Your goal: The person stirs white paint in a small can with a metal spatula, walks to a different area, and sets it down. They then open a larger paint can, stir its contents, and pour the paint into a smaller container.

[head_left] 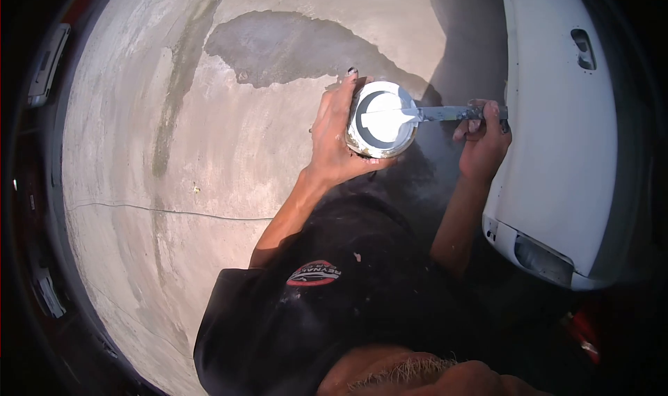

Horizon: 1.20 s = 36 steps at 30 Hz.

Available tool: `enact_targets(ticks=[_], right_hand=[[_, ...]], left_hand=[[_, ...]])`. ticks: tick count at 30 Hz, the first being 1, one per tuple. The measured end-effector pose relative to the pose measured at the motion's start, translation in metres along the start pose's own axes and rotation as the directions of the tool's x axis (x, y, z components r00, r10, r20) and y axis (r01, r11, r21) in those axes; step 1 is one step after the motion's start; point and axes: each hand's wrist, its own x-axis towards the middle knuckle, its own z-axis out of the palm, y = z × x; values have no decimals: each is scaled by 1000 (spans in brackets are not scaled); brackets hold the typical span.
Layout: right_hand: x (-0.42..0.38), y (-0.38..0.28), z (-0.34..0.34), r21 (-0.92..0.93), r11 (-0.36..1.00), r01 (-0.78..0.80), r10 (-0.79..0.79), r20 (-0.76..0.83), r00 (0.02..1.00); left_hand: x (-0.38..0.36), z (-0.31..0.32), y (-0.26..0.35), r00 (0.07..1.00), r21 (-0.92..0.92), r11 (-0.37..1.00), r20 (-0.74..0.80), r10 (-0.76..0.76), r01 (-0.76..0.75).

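A round can [356, 144] of white paint is held by my left hand [332, 135], whose fingers and thumb wrap round its side. White paint [384, 117] shows inside the can's open top. My right hand [483, 142] grips the far end of a flat grey stirring stick [445, 113]. The stick reaches leftward over the can's rim, and its tip is coated in white paint. Dark stains mark the fingertips of both hands.
A white car body panel [557, 145] with a handle recess stands close on the right. Below lies a concrete floor [229, 145] with a dark damp patch and a long crack. Dark red bodywork [42, 236] curves along the left edge.
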Motion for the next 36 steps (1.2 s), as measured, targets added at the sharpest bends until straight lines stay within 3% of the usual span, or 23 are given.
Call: enact_targets(ticks=[4, 8, 10, 13, 19, 22, 24, 30, 34, 36], right_hand=[[4, 5, -54, 26, 999, 28, -26, -75, 997], [-19, -15, -99, -60, 984, 170, -180, -250, 951], [-40, -25, -128, -128, 971, 203, -233, -300, 925], [-69, -35, -160, -151, 969, 196, -244, -451, 859], [-125, -43, -202, -210, 945, 251, -319, -760, 566], [-153, -59, -202, -294, 928, 230, -365, -844, 394], [-171, -68, -201, -338, 914, 224, -392, -876, 281], [-206, -100, -200, -473, 834, 286, -516, -852, 95], [-207, -124, -195, -579, 770, 266, -594, -804, -29], [-207, -177, -199, -608, 726, 321, -646, -763, 18]], left_hand=[[5, 36, 8, 995, -27, 999, 93, -23, 25], [14, 84, 24, 963, -67, 991, 252, -95, 115], [16, 116, 28, 953, -233, 968, 302, -19, 93], [24, 159, 38, 890, -326, 941, 451, 71, 91], [26, 240, 68, 732, -481, 864, 641, 232, 147], [21, 274, 86, 673, -607, 777, 646, 361, 166], [27, 287, 107, 619, -641, 752, 655, 432, 154], [47, 303, 168, 453, -747, 654, 627, 634, 118], [59, 318, 192, 441, -832, 523, 546, 712, 185], [83, 322, 238, 430, -851, 470, 524, 736, 233]])
